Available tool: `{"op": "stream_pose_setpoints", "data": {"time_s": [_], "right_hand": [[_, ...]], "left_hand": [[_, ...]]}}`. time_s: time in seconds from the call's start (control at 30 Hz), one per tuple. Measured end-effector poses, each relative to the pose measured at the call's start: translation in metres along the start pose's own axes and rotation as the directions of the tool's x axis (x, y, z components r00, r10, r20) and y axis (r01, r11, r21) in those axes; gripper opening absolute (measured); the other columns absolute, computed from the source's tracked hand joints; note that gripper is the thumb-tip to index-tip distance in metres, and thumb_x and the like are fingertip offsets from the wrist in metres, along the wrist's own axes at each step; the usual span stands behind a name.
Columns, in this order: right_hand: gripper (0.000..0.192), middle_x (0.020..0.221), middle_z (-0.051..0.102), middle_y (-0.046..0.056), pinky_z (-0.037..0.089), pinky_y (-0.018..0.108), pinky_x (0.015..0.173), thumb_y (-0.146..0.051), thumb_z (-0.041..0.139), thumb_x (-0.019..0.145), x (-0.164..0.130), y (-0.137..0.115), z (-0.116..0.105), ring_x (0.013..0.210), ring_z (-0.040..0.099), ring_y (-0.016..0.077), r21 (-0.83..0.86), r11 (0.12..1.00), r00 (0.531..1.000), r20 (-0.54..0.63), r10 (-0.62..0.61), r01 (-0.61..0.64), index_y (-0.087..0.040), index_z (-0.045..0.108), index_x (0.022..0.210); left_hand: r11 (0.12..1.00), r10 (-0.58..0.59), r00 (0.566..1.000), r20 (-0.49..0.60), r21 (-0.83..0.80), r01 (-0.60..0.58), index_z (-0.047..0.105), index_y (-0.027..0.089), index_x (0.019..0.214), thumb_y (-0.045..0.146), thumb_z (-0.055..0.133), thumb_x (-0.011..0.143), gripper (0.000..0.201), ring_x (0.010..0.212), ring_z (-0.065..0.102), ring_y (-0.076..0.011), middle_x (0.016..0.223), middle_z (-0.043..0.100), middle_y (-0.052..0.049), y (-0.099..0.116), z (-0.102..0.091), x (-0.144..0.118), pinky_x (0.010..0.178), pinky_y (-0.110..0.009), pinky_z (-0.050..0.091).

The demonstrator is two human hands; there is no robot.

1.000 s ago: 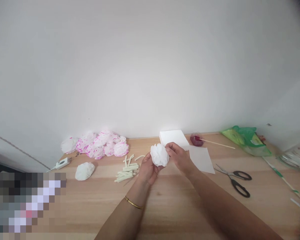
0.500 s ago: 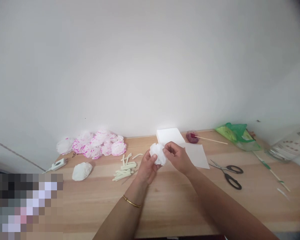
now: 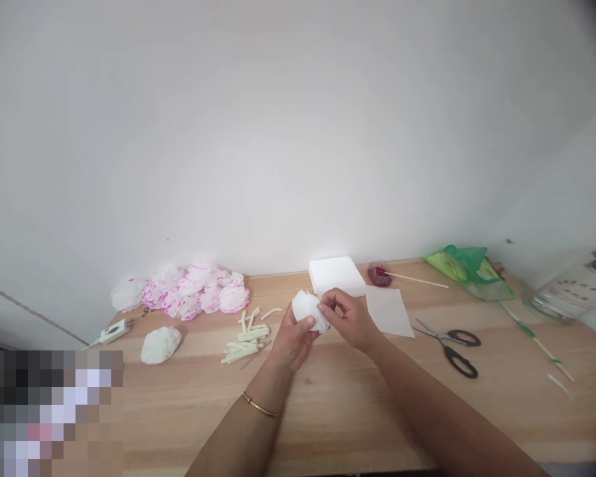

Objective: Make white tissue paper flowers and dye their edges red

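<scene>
A white tissue-paper flower (image 3: 305,308) is held up over the wooden table. My left hand (image 3: 295,334) is closed around its lower side, the thumb lying across the front. At the flower's right edge, my right hand (image 3: 345,318) pinches the paper between thumb and fingertips. To the left of my hands lies a pile of pale twisted strips (image 3: 246,341). Another white paper flower (image 3: 160,344) rests farther left, and behind it sits a cluster of white paper flowers with pink edges (image 3: 193,291).
White paper sheets (image 3: 390,311) lie beside a white stack (image 3: 336,273). Near them are a small dish of dark red liquid (image 3: 379,273) with a stick, black-handled scissors (image 3: 451,344), a green plastic bag (image 3: 471,268) and a glass jar (image 3: 571,291). A white plug (image 3: 115,331) lies at left.
The white flower has turned in my hands and now shows a smoother, rounder side. Both hands stay on it in nearly the same place, while the view has shifted slightly.
</scene>
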State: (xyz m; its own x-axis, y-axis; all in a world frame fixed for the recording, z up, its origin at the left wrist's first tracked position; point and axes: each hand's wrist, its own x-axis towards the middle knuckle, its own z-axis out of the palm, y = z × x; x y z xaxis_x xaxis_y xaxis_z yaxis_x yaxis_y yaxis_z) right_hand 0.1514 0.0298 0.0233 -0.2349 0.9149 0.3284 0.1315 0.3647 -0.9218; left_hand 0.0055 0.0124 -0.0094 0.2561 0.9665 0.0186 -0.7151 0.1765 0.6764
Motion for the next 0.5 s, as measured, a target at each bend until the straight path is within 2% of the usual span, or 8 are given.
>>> {"op": "stream_pose_setpoints", "data": {"time_s": [0.1,0.17,0.33,0.5], "right_hand": [[0.017,0.068,0.05,-0.001,0.039,0.026,0.059,-0.035,0.055,0.085,0.0,0.0,0.001,0.065,0.047,0.0129,-0.01,1.0,1.0,0.014,-0.027,0.027,-0.02,0.053,0.076],[0.018,0.068,0.049,-0.002,0.038,0.025,0.058,-0.036,0.055,0.085,0.001,0.002,0.0,0.064,0.046,0.0124,0.026,1.0,1.0,-0.006,-0.005,0.005,-0.02,0.052,0.077],[0.024,0.064,0.045,-0.004,0.035,0.024,0.053,-0.042,0.057,0.082,0.004,0.005,-0.004,0.059,0.042,0.011,0.14,0.988,0.998,0.0,0.058,-0.058,-0.02,0.052,0.075],[0.024,0.065,0.046,-0.003,0.036,0.025,0.055,-0.043,0.056,0.082,0.002,0.003,-0.004,0.061,0.043,0.0125,0.097,0.995,0.999,0.01,0.032,-0.033,-0.02,0.052,0.076]], "left_hand": [[0.999,0.036,0.997,-0.069,0.019,-0.035,0.053,0.024,0.119,0.021,0.074,0.07,0.054,0.087,0.061,-0.0148,0.102,0.064,-0.004,0.001,0.0,0.001,0.076,-0.026,0.049],[1.0,0.022,0.996,-0.091,0.009,-0.021,0.054,0.021,0.119,0.023,0.069,0.075,0.047,0.083,0.061,-0.0148,0.103,0.065,-0.006,0.006,-0.001,0.002,0.075,-0.028,0.05],[0.999,-0.039,0.998,-0.049,0.003,0.039,0.053,0.02,0.12,0.028,0.066,0.077,0.046,0.095,0.062,-0.0209,0.113,0.063,-0.01,0.018,-0.001,-0.003,0.083,-0.037,0.05],[1.0,-0.018,1.0,0.005,-0.013,0.018,0.052,0.023,0.12,0.038,0.066,0.076,0.049,0.102,0.059,-0.0226,0.12,0.059,-0.009,0.017,0.007,-0.014,0.084,-0.038,0.05]]}}
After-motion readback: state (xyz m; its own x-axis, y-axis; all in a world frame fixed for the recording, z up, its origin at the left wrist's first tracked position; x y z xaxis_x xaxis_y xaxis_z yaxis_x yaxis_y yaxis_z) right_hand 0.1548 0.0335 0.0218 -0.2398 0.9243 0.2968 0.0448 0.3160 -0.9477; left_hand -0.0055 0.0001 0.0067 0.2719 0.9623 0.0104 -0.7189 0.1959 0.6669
